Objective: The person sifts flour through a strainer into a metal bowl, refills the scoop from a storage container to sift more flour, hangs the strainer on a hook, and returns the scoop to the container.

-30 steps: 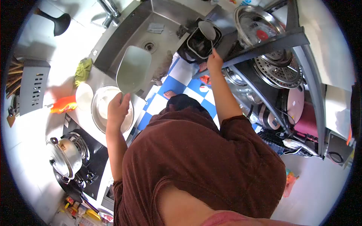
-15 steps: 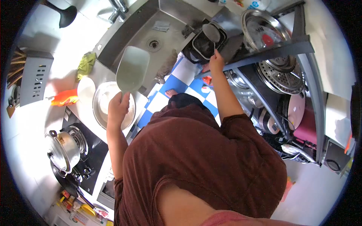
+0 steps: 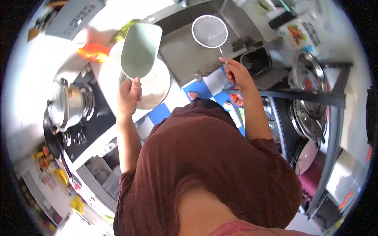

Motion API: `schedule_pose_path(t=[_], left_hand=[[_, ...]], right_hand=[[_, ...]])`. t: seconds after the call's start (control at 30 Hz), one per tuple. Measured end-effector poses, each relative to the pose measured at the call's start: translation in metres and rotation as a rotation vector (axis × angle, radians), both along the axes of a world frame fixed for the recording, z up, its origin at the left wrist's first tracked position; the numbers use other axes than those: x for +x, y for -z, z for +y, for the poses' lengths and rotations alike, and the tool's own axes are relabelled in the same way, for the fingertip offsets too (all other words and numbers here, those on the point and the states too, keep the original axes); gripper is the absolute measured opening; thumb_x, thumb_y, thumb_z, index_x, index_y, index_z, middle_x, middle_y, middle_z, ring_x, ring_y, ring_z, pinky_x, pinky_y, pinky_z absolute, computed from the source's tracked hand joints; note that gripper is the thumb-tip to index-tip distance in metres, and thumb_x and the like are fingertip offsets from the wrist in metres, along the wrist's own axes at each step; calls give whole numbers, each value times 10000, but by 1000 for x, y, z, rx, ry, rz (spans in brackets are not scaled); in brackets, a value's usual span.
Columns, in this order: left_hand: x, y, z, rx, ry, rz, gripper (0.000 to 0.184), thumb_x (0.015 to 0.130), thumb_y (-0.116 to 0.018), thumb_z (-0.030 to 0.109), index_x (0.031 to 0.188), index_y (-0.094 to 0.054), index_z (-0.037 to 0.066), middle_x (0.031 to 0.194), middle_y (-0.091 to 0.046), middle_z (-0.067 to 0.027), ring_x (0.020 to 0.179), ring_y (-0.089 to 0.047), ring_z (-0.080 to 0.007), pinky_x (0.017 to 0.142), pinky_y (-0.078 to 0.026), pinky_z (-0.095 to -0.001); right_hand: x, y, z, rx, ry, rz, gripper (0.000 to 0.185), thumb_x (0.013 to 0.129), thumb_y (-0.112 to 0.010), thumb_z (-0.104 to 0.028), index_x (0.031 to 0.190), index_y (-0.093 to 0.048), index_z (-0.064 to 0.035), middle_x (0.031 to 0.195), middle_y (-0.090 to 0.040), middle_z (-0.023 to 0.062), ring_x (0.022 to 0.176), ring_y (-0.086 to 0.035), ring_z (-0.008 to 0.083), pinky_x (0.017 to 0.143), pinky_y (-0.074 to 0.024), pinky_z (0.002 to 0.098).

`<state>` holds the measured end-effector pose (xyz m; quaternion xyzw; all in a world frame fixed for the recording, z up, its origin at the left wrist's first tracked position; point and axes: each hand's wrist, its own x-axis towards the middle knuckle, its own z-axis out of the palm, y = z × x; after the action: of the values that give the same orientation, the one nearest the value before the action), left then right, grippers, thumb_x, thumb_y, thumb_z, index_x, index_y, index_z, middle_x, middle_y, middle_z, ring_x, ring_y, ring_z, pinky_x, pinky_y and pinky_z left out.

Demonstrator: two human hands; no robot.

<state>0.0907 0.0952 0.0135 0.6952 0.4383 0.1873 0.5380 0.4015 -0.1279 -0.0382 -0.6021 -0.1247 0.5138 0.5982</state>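
My left hand [image 3: 130, 94] grips the near end of a pale green oblong container [image 3: 141, 49], raised over the counter's edge. Behind and below it sits a wide round metal basin [image 3: 157, 84] with something whitish inside, partly hidden by the container and hand. My right hand [image 3: 239, 74] is closed on the thin handle of a round fine-mesh strainer [image 3: 210, 31], which is over the sink [image 3: 177, 45]. No contents can be made out in the strainer.
A lidded pot [image 3: 69, 104] stands on the black stove at the left. An orange item [image 3: 93, 52] and a green cloth [image 3: 126, 29] lie on the counter. On the right, a dark rack [image 3: 334, 118] holds metal pans. A black bin [image 3: 256, 61] is beside the sink.
The view has turned toward the left. The strainer has moved from over the black bin to over the sink. The green container is now in front of the basin's far part.
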Motion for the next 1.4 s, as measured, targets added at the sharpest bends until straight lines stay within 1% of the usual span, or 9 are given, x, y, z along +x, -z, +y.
schedule_pose_path(t=[0.27, 0.4, 0.5, 0.8, 1.0, 1.13, 1.23, 1.27, 1.4], left_hand=[[-71, -6, -15, -24, -378, -139, 354, 965, -519, 363, 811, -556, 47, 594, -491, 6, 481, -440, -71, 438, -362, -216], [-98, -2, -29, -78, -502, -182, 358, 957, -530, 375, 813, -559, 49, 587, -490, 4, 471, -447, -73, 420, -359, -210], [-111, 1, -40, -106, -562, -187, 352, 958, -527, 373, 817, -556, 51, 579, -482, 5, 466, -441, -75, 417, -354, -211], [-131, 13, -54, -101, -635, -188, 337, 973, -499, 361, 826, -551, 62, 573, -472, 6, 460, -424, -72, 423, -343, -210], [-126, 17, -50, -124, -638, -201, 333, 977, -494, 353, 822, -546, 62, 574, -474, 6, 457, -426, -68, 420, -348, -211], [-124, 21, -46, -141, -629, -207, 329, 977, -494, 345, 818, -542, 61, 576, -480, 5, 455, -434, -68, 421, -357, -211], [-125, 25, -44, -149, -624, -215, 327, 976, -498, 344, 816, -540, 62, 578, -485, 4, 455, -438, -69, 420, -358, -211], [-126, 26, -43, -148, -620, -216, 326, 975, -499, 344, 815, -540, 63, 578, -487, 4, 455, -439, -70, 419, -358, -212], [-130, 28, -40, -162, -603, -200, 326, 974, -501, 344, 813, -543, 64, 575, -485, 7, 450, -436, -72, 419, -357, -211]], right_hand=[[-46, -15, 79, 115, -533, -80, 351, 967, -432, -133, 1296, -540, -82, 730, -452, -43, 572, -372, 34, 498, -297, 176], [-54, -19, 103, 134, -650, -88, 333, 987, -426, -133, 1294, -535, -62, 736, -463, -32, 608, -400, 36, 504, -314, 177], [-59, -18, 112, 177, -663, -126, 350, 986, -419, -122, 1310, -505, -21, 706, -421, -35, 543, -361, 36, 467, -280, 183], [-51, -5, 117, 116, -734, -619, 339, 934, -469, -90, 1254, -567, -34, 677, -476, -39, 580, -441, 57, 534, -373, 217], [-64, 8, 121, 49, -693, -908, 326, 908, -495, -122, 1215, -598, -90, 729, -605, 148, 601, -543, 165, 587, -437, 300], [-93, 1, 118, -36, -852, -1004, 336, 878, -483, -119, 1189, -607, -91, 884, -643, 214, 760, -631, 334, 679, -489, 399], [-110, 13, 110, 84, -845, -1152, 326, 878, -485, -78, 1178, -609, -48, 917, -652, 206, 752, -637, 282, 686, -487, 352], [-114, 15, 109, 71, -879, -1070, 329, 866, -498, -80, 1174, -610, -52, 1019, -633, 226, 872, -637, 355, 746, -490, 399], [-123, 3, 108, -14, -899, -1046, 334, 869, -496, -80, 1183, -606, -57, 982, -637, 221, 784, -632, 310, 705, -487, 363]])
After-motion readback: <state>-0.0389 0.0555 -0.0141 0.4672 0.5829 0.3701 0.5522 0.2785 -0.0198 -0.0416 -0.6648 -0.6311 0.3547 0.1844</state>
